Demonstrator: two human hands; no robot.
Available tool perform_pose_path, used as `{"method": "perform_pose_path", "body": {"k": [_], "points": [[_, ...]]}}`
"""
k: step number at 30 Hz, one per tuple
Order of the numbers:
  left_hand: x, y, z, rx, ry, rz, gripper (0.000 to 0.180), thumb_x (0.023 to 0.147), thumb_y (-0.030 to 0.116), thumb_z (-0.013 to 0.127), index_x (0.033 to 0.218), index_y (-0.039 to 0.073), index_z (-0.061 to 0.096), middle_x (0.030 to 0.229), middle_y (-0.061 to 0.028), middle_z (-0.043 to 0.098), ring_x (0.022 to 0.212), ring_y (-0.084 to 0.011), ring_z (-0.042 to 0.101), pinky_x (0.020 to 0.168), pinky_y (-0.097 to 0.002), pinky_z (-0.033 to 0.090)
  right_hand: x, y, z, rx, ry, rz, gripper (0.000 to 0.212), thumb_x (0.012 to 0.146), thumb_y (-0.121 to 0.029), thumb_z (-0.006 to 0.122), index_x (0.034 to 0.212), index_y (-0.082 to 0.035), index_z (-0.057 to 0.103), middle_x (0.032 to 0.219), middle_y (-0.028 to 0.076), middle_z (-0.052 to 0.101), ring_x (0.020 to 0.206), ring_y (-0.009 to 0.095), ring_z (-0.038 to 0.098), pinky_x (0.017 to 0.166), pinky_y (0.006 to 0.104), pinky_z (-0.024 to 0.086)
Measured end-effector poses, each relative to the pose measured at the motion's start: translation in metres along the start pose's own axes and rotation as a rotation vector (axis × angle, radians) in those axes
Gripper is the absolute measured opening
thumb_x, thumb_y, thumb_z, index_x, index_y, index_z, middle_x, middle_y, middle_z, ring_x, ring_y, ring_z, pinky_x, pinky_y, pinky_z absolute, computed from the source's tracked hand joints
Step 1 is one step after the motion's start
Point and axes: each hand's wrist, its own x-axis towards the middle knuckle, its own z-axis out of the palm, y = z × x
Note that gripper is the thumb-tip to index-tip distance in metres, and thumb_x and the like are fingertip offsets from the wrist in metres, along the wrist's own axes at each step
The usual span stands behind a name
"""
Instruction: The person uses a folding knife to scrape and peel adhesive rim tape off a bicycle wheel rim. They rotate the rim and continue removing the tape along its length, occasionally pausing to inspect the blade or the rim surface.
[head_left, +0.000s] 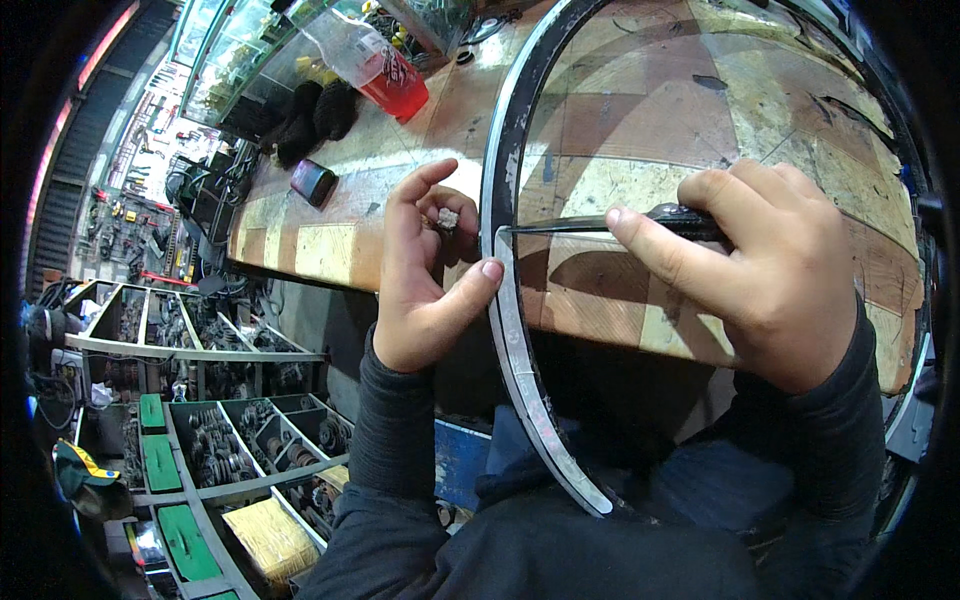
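A bicycle wheel rim [503,165] stands upright in front of me, its top over the workbench and its lower end close to my body. A pale grey strip [522,370] lies along the lower part of the rim, and its upper end looks lifted. My right hand [765,265] grips a black-handled tool [690,220] with a thin dark shaft; the tip touches the rim by the strip's end. Whether it is a screwdriver or a knife, I cannot tell. My left hand [425,275] has its thumb against the rim, while its curled fingers hold a small crumpled whitish wad [447,218].
On the patchwork-topped workbench [325,245] sit a bottle of red drink [390,85], a phone-like dark device [313,183] and dark fuzzy bundles [318,115]. Glass cases [250,60] stand behind. Compartment trays of metal parts [215,450] and a cap [88,470] are at lower left.
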Motion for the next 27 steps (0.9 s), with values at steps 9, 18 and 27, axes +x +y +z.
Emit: {"method": "perform_pose_path", "body": {"k": [9, 18, 27], "points": [[0.0033, -0.0017, 0.0005, -0.012, -0.011, 0.043, 0.081, 0.08, 0.013, 0.07, 0.145, 0.002, 0.023, 0.104, -0.0064, 0.043, 0.094, -0.0116, 0.047, 0.086, -0.0249, 0.043, 0.0015, -0.0014, -0.0036, 0.006, -0.02, 0.015, 0.052, 0.062, -0.011, 0.074, 0.113, -0.018, 0.071, 0.081, 0.006, 0.059, 0.071, 0.022, 0.057, 0.061, 0.0352, 0.043], [0.003, 0.0006, 0.0018, -0.003, 0.007, 0.038, 0.08, 0.08, 0.011, 0.069, 0.145, 0.002, 0.023, 0.103, -0.0061, 0.043, 0.093, -0.0109, 0.047, 0.085, -0.0244, 0.044, 0.0018, -0.0016, -0.0018, 0.016, -0.024, 0.008, 0.052, 0.062, -0.011, 0.074, 0.114, -0.017, 0.071, 0.079, 0.006, 0.059, 0.068, 0.021, 0.058, 0.058, 0.0349, 0.045], [0.0009, 0.002, 0.0011, 0.001, 0.021, 0.024, 0.08, 0.08, 0.011, 0.069, 0.145, 0.001, 0.024, 0.103, -0.0054, 0.043, 0.093, -0.011, 0.047, 0.086, -0.0249, 0.044, 0.0014, -0.0082, 0.0016, 0.066, -0.006, 0.018, 0.047, 0.064, -0.011, 0.073, 0.111, -0.013, 0.071, 0.075, 0.007, 0.056, 0.063, 0.022, 0.058, 0.053, 0.0341, 0.044]]}}
